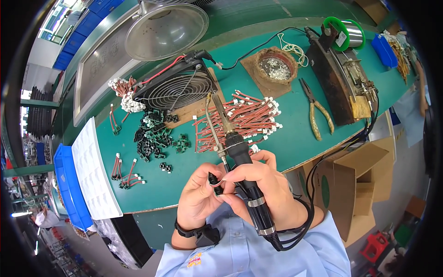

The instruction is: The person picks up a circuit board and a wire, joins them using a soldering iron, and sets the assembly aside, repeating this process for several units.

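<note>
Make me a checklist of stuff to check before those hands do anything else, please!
1. Soldering iron gripped by its handle in the right hand: ok.
2. Small black part held in the fingers of the left hand: ok.
3. Iron's tip pointing away from the fingers: ok.
4. Tip not touching the fan or the red wires: cannot tell, they overlap in this view.
5. Iron hot: cannot tell, heat doesn't show.
6. Pliers lying apart from both hands: ok.
</note>
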The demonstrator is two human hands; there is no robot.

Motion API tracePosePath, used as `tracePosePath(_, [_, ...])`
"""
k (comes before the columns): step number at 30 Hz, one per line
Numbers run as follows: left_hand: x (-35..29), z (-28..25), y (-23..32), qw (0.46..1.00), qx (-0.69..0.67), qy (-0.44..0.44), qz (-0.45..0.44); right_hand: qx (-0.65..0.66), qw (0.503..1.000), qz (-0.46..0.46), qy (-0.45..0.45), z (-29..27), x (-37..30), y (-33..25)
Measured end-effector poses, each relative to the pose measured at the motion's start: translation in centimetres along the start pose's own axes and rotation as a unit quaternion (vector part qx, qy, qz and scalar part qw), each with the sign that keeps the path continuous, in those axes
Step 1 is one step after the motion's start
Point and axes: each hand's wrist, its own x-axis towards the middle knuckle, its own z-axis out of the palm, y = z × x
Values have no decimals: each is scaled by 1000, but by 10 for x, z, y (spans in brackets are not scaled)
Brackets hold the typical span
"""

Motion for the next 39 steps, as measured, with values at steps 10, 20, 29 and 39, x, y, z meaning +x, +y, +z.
tracePosePath(10, [-1,1,0,1000,27,8,12,2,1000,5,-21,-5,2,0])
tracePosePath(20, [-1,1,1,997,71,3,25,9,999,17,-42,-8,2,0])
tracePosePath(29, [-2,8,3,995,97,36,16,18,998,18,-52,-9,3,0])
tracePosePath(39, [-5,7,8,976,208,24,62,14,998,26,-54,-12,4,2])
